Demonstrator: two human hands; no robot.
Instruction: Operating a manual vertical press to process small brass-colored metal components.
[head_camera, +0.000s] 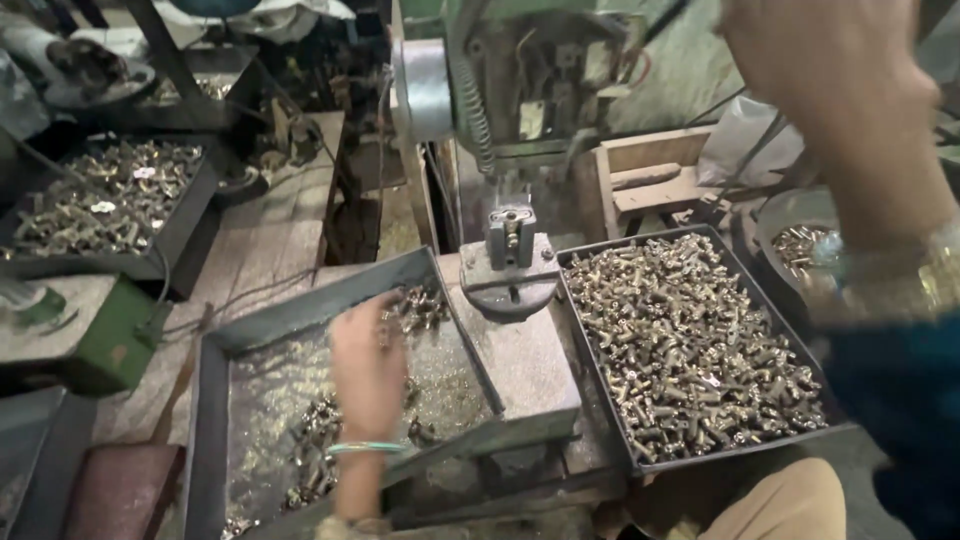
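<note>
My left hand (368, 368), with thin bangles at the wrist, reaches into the grey metal tray (300, 318) at the lower left. Its blurred fingers are by a small heap of brass fittings (420, 306) in the tray's far corner, and I cannot tell whether it holds one. My right hand (835, 85) is raised high at the top right, blurred, with a watch on the wrist. What it grips, if anything, is not visible. Between the trays stands a press machine (510, 90) with a small fixture (510, 250) on its round base.
A dark tray (597, 385) heaped with several brass fittings (685, 340) sits right of the press. Another filled tray (100, 200) lies at the far left, above a green box (115, 340). A metal bowl of parts (790, 235) and a wooden crate (650, 175) stand behind.
</note>
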